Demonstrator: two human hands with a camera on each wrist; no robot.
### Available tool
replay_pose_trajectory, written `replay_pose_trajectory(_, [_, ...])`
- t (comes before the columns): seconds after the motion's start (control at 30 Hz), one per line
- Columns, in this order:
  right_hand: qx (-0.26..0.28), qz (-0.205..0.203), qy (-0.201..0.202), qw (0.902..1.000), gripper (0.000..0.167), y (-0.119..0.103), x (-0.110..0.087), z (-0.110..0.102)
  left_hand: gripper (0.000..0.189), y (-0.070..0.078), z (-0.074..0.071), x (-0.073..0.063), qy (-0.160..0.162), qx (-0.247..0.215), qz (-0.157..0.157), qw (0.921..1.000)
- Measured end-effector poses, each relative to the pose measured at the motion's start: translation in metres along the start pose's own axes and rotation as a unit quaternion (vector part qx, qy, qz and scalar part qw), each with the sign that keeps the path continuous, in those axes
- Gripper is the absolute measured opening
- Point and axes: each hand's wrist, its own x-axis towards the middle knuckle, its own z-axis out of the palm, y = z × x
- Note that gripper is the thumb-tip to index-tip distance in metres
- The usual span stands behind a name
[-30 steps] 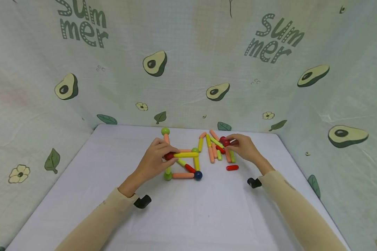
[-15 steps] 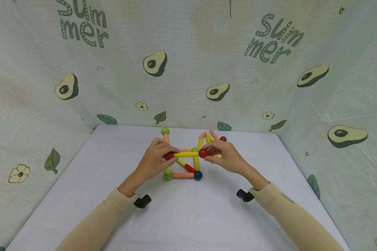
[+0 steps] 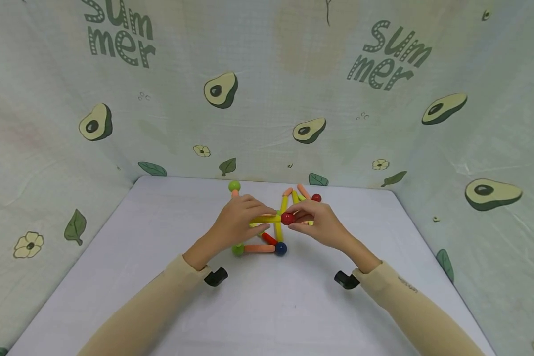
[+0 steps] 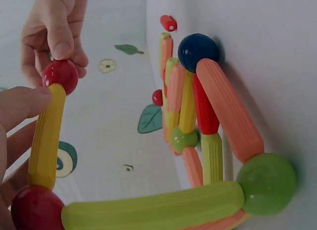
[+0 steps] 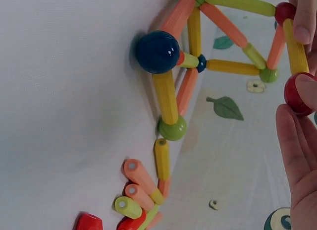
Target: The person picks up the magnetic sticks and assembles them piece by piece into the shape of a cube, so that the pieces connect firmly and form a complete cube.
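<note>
My right hand (image 3: 318, 222) pinches a red ball (image 3: 287, 218) between thumb and fingers. The ball meets the right end of a yellow magnetic stick (image 4: 48, 136). My left hand (image 3: 242, 222) holds that stick, thumb and fingers on either side of it. A second red ball (image 4: 37, 208) joins the stick's other end to a yellow-green stick (image 4: 153, 208), which runs down to a green ball (image 4: 266, 184) on the table. These belong to a frame of sticks and balls, with a navy ball (image 3: 281, 248) at its near right corner. My left hand hides part of the frame in the head view.
Loose sticks (image 5: 138, 178) lie in a pile right of the frame, partly behind my right hand in the head view. A loose red ball (image 3: 316, 198) sits at the pile's back. A green ball (image 3: 234, 186) tops the frame's back left. A patterned cloth (image 3: 267, 99) surrounds the white table (image 3: 267, 306).
My right hand has brought a red ball from the pile leftward to the yellow stick's end. My left hand has shifted right, from the stick's left-end red ball onto the stick.
</note>
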Motion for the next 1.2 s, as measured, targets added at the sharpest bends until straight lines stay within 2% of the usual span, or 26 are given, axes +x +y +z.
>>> replay_pose_trajectory(0.1, [0.001, 0.003, 0.007, 1.0000, 0.037, -0.001, 0.001, 0.002, 0.034, 0.005, 0.002, 0.008, -0.022, -0.009, 0.003, 0.9997])
replay_pose_trajectory(0.3, [0.001, -0.003, 0.018, 0.9998, 0.036, -0.003, 0.001, 0.003, 0.034, 0.010, 0.003, 0.014, -0.053, -0.024, -0.023, 0.9980])
replay_pose_trajectory(0.43, [0.000, -0.003, 0.015, 0.9999, 0.038, -0.003, 0.000, 0.001, 0.033, 0.011, 0.003, 0.015, -0.053, -0.023, -0.027, 0.9980])
replay_pose_trajectory(0.6, [-0.016, 0.014, -0.007, 0.9998, 0.042, 0.002, -0.002, -0.007, 0.036, 0.010, 0.006, 0.015, -0.034, -0.032, -0.018, 0.9987])
replay_pose_trajectory(0.7, [-0.053, 0.042, -0.009, 0.9977, 0.041, 0.014, -0.005, -0.012, 0.037, 0.009, 0.007, 0.014, -0.028, -0.038, -0.018, 0.9987])
replay_pose_trajectory(0.77, [-0.083, 0.075, -0.003, 0.9937, 0.039, 0.026, -0.006, -0.012, 0.038, 0.009, 0.007, 0.013, -0.027, -0.037, -0.021, 0.9987])
replay_pose_trajectory(0.97, [-0.133, 0.196, -0.010, 0.9716, 0.040, 0.061, 0.001, 0.001, 0.037, 0.009, 0.006, 0.012, -0.030, -0.033, -0.025, 0.9987])
replay_pose_trajectory(1.07, [-0.141, 0.230, -0.017, 0.9628, 0.043, 0.072, 0.008, 0.010, 0.037, 0.008, 0.007, 0.012, -0.028, -0.037, -0.023, 0.9987])
replay_pose_trajectory(1.2, [-0.160, 0.252, -0.011, 0.9543, 0.039, 0.078, 0.015, 0.019, 0.036, 0.009, 0.007, 0.013, -0.023, -0.043, -0.020, 0.9986])
